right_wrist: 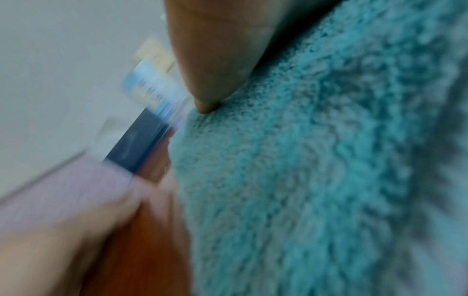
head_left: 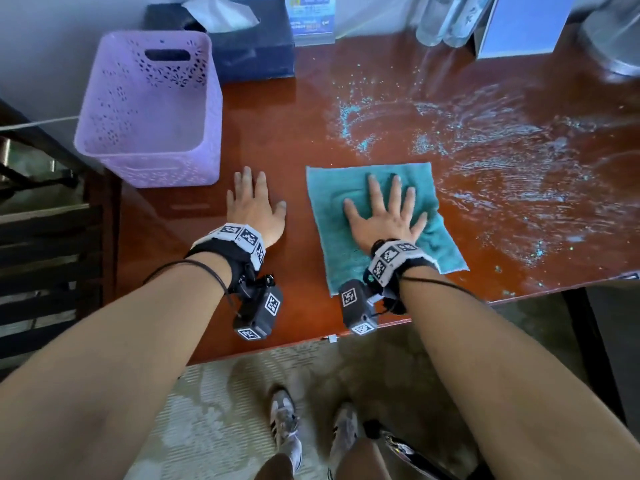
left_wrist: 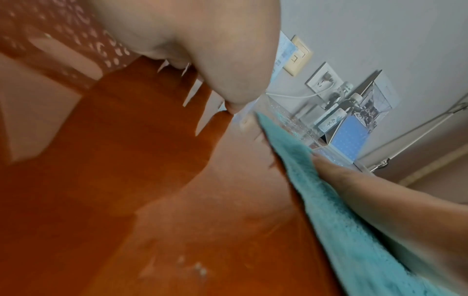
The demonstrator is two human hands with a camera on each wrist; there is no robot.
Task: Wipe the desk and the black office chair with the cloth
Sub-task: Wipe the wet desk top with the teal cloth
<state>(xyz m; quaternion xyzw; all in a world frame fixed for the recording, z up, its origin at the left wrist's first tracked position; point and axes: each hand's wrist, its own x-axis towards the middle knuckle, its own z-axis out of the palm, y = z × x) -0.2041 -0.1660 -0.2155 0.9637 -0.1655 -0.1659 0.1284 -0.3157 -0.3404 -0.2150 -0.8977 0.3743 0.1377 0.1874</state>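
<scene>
A teal cloth point(head_left: 349, 230) lies spread flat on the glossy red-brown desk point(head_left: 298, 133). My right hand point(head_left: 386, 211) presses flat on the cloth with fingers straight and spread. My left hand point(head_left: 254, 204) rests flat on bare desk to the cloth's left, fingers straight. Wet streaks and teal specks point(head_left: 467, 154) cover the desk to the right and behind the cloth. In the left wrist view the cloth point(left_wrist: 336, 216) shows edge-on under my right forearm point(left_wrist: 395, 210). The right wrist view is blurred and filled with the cloth point(right_wrist: 316, 180). The black office chair is not in view.
A purple perforated basket point(head_left: 149, 109) stands on the desk's left end, just behind my left hand. A dark tissue box point(head_left: 249, 39), a small sign stand point(head_left: 311, 19), clear bottles point(head_left: 446, 19) and a blue box point(head_left: 519, 26) line the back edge by the wall.
</scene>
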